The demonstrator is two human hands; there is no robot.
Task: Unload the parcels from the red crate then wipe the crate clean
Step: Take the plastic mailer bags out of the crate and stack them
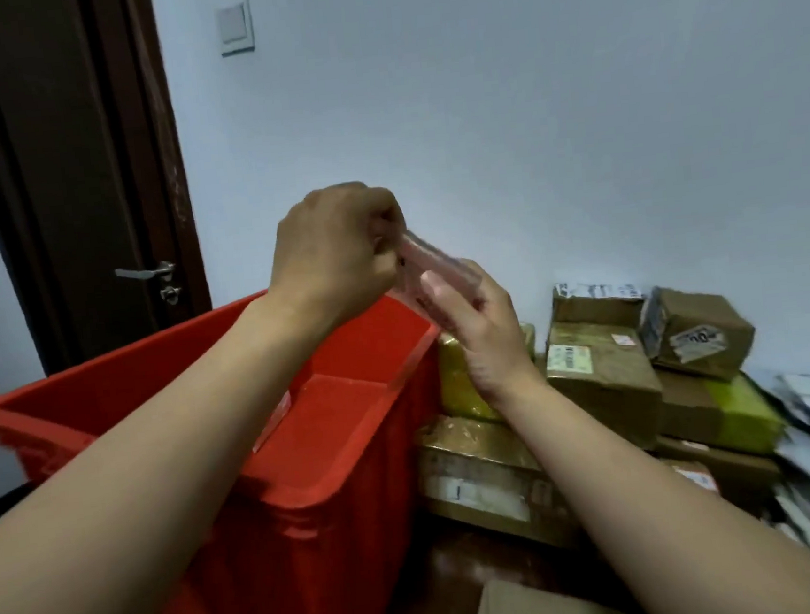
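Both hands raised above far rim of red crate [309, 462]. Left hand [335, 254] curled shut, pinching upper end of small pink packet [431, 260]; right hand [473, 320] half-open, fingers [441, 298] supporting packet's lower end. Parcels [599, 368] stacked on floor right of crate.

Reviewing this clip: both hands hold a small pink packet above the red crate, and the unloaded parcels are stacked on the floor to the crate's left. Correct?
Not quite. In the head view the parcels are stacked to the right of the red crate, not its left. The rest holds: left hand and right hand both hold the small pink packet above the crate.
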